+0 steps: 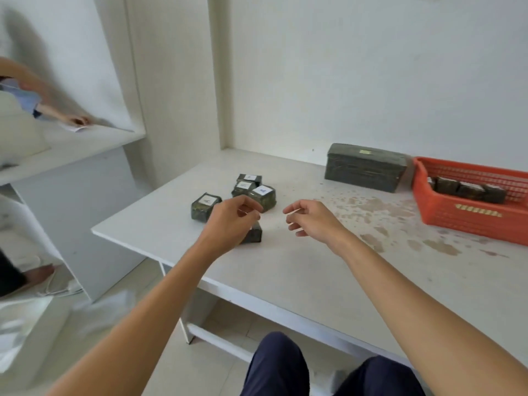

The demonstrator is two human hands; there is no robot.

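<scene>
Block in hand: small dark green wrapped block (253, 235), lying on the white laminate table (285, 270) toward its left end and largely hidden by the left hand (231, 221). Only its right side and a near corner show, and its top is covered. Left hand hovers over it, fingers curled in toward the thumb; cannot tell whether the tips pinch anything or whether the palm touches the block. Right hand (311, 221) is just to the right, apart from the block, fingers loosely curled, nothing plainly held; pale streak at the forefinger tip too blurred to identify. Four more green blocks with white labels (263, 195) sit just beyond the left hand, label marks unreadable. Far right: long dark green box (365, 167), and beside it an orange plastic basket (471, 221), cut off by the frame edge, dark blocks inside. Brown stains (371, 207) mark the table. Second person (43, 104) at far left, badly blurred.
</scene>
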